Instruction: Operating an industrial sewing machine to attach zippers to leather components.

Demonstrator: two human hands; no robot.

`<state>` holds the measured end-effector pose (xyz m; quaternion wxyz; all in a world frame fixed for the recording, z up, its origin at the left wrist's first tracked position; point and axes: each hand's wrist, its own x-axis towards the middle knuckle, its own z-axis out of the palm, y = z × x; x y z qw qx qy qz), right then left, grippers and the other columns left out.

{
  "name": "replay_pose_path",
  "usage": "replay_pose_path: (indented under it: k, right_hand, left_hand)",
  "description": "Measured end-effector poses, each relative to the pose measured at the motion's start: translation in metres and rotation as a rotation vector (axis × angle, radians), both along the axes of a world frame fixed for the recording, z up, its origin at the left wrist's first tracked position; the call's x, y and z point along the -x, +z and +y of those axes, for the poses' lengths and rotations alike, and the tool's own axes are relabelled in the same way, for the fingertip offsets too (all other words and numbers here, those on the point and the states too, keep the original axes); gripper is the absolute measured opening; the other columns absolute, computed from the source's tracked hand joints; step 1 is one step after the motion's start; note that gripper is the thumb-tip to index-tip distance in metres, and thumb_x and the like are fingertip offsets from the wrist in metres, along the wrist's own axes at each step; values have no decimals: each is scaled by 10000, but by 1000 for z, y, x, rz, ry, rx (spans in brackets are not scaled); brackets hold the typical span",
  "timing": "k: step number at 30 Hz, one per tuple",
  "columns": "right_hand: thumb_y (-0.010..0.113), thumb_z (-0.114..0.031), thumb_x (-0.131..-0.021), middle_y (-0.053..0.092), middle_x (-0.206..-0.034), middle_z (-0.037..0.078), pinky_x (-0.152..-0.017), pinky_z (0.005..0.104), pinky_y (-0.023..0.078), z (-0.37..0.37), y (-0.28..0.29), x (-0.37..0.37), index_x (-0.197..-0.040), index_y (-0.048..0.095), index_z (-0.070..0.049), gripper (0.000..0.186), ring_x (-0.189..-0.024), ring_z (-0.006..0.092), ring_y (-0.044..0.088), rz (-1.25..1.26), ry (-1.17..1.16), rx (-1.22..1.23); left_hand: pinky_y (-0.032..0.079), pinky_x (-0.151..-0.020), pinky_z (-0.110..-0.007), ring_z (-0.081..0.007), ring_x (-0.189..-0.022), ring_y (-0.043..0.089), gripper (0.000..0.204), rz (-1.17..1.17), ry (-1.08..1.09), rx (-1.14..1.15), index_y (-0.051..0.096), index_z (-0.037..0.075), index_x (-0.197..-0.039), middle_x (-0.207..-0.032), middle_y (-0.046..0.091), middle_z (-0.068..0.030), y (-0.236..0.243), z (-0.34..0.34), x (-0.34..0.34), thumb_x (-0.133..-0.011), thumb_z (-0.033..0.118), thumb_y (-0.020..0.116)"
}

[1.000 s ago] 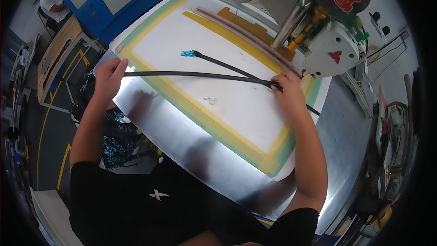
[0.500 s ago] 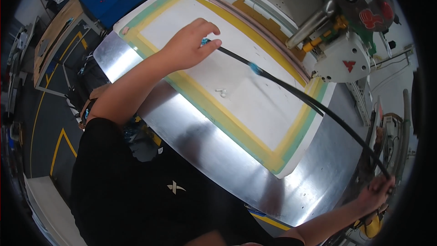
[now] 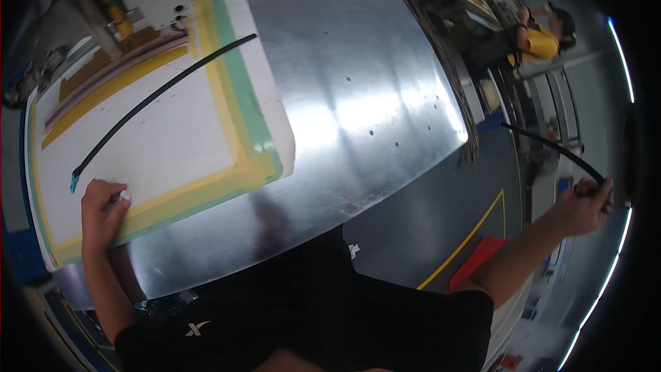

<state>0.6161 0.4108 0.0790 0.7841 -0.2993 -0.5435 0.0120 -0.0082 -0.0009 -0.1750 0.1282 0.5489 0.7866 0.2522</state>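
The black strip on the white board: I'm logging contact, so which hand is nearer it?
Left. The left hand rests just below the black strip's blue-tipped end; the right hand is far off the table.

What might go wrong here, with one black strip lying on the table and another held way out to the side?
1. The right hand holds a black strip out over the floor, away from the metal table; its free end might snag something.
2. The strip on the white sheet lies loose, so a nudge may shift it.
3. The left hand rests on the white sheet, which might slide.

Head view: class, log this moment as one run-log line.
left hand: fist on white sheet | right hand: holds black strip out right | second black strip: on sheet
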Motion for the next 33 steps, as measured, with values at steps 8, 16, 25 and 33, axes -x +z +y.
replay_pose_path:
  k: [8,16,25,33]
  right_hand:
    - [734,-266,-975,752,-937,125,-784,312,531,33,-108,-74,-1081,721,75,358,-870,190,700,-337,-666,451]
    - [707,-337,-892,754,-875,164,-827,395,534,31,-272,-129,-963,745,17,364,-880,311,732,-449,-710,1151]
    - [681,-184,-851,716,-788,159,-655,415,540,-12,-460,-177,-898,717,53,245,-688,257,684,-408,-638,1542]
    - [664,-272,-885,726,-1153,277,-994,473,533,-47,-474,-132,-1116,742,35,392,-1142,441,687,-384,-529,1793]
  left_hand:
    - [459,-774,-321,-192,-807,535,227,-76,130,-53,665,5,-1014,-876,558,-68,-5,-3,9,-801,23,742]
    - [418,-773,-271,-132,-819,481,177,-102,193,-12,658,7,-1018,-881,509,-16,-15,-7,15,-859,39,727]
    - [401,-764,-251,-99,-840,461,182,-154,203,-28,653,19,-1051,-916,533,7,-21,-3,24,-880,38,712]
    - [404,-737,-252,-100,-797,454,178,-55,240,-16,656,21,-1047,-867,510,19,-21,-6,21,-879,38,713]
